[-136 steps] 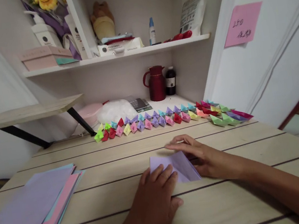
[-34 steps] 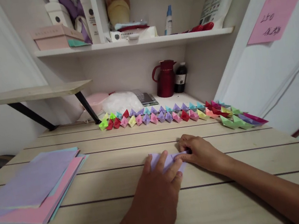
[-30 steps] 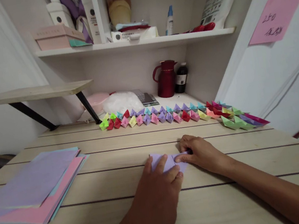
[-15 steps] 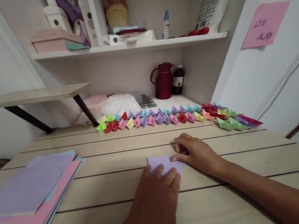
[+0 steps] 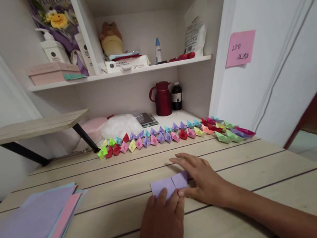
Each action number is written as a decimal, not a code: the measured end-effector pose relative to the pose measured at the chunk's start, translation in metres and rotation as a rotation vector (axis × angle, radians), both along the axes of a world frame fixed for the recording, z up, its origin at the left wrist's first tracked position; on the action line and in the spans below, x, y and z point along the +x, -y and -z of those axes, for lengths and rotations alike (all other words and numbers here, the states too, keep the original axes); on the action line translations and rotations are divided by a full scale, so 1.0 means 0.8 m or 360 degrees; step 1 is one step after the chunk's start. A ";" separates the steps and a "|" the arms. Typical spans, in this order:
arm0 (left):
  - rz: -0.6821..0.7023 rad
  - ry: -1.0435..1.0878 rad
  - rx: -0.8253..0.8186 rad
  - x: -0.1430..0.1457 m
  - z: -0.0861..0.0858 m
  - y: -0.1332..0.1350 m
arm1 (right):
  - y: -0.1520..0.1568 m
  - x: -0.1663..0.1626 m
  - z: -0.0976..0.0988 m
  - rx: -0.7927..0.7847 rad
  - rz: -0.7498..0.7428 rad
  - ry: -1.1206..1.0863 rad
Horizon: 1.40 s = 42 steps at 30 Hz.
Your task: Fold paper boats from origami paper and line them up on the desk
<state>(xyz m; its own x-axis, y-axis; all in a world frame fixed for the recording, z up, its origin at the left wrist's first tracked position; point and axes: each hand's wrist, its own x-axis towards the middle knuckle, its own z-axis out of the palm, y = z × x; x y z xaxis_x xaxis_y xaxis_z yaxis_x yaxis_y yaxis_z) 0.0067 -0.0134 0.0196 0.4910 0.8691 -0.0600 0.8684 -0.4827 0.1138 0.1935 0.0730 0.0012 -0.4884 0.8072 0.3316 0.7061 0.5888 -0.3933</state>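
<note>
A small folded sheet of purple paper lies on the slatted wooden table, with a crease or flap edge running across its right part. My left hand rests flat on its near side, fingers spread, and covers that part of it. At the right end of the paper is my right hand. Its thumb touches down by my left fingertips, while its other fingers are stretched out above the table beyond the paper, apart from the thumb.
Stacked coloured paper lies at the left. Rows of folded paper boats line the table's back edge. Behind them stand a red jug and a dark bottle. A small raised wooden shelf is at the back left.
My right thumb has moved to the paper's near edge and my right fingers have stretched out. The paper's right part now shows more. The camera view has shifted upward and to the right.
</note>
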 end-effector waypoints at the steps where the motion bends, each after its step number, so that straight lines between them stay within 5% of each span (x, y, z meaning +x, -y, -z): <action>1: -0.0007 -0.0004 0.0012 0.000 0.002 0.000 | 0.001 -0.004 0.005 -0.0026 0.0053 0.0090; 11: -0.0034 -0.0017 0.0085 0.001 0.006 -0.002 | -0.054 0.028 0.014 -0.0109 0.0368 0.0295; 18: -0.0053 0.0025 0.0135 -0.001 0.008 -0.001 | -0.046 0.032 0.007 0.0040 0.0364 0.0121; 21: -0.0069 0.0043 0.0190 -0.004 0.019 -0.005 | -0.025 0.021 -0.003 0.0165 0.0123 -0.0089; 24: -0.0063 0.0042 0.0229 -0.005 0.028 -0.011 | -0.007 0.002 -0.006 0.0000 -0.0220 -0.0057; 34: -0.0004 0.0020 0.0214 -0.010 0.001 -0.007 | -0.016 0.004 -0.003 -0.0126 0.0181 0.0248; 42: -0.0044 -0.0024 0.0244 -0.018 0.009 -0.015 | -0.019 0.014 -0.011 -0.0685 -0.0053 -0.0393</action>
